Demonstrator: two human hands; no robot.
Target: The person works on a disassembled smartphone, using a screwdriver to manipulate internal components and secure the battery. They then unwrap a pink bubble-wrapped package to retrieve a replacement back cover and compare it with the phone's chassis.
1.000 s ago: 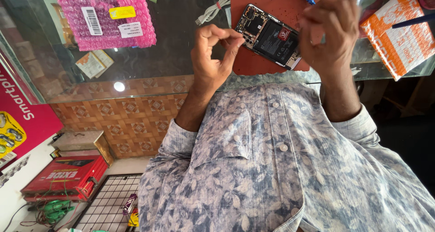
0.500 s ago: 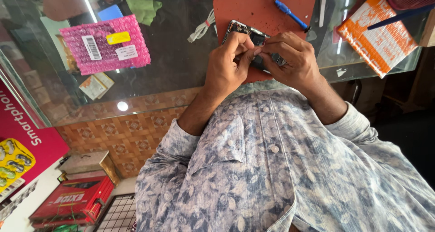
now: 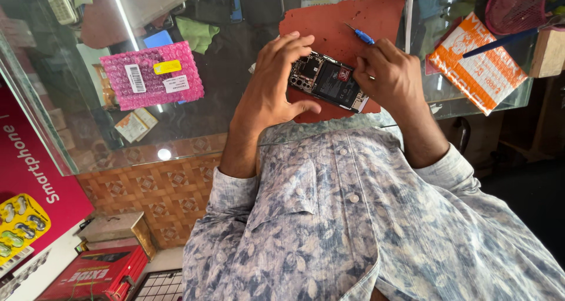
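An opened smartphone [image 3: 329, 83], its back off and its dark battery and circuit board showing, lies on a red mat [image 3: 329, 24] on the glass counter. My left hand [image 3: 273, 86] grips the phone's left end, thumb under it and fingers curled over the top. At the phone's right end, my right hand [image 3: 393, 80] is closed on a thin blue-handled screwdriver [image 3: 359, 36], whose handle sticks out up and to the left. The screwdriver's tip is hidden behind my fingers.
A pink bubble-wrap pouch [image 3: 152, 76] lies to the left on the glass counter [image 3: 194, 130]. An orange and white packet [image 3: 482, 71] lies at the right, with a pink basket [image 3: 518, 7] and a wooden block [image 3: 548, 51] beyond. A green cloth [image 3: 197, 33] shows under the glass. Red boxes [image 3: 94, 274] sit on the floor.
Both hands have come together onto the phone on the mat. The left hand now clasps its left end and the right hand holds the screwdriver at its right end.
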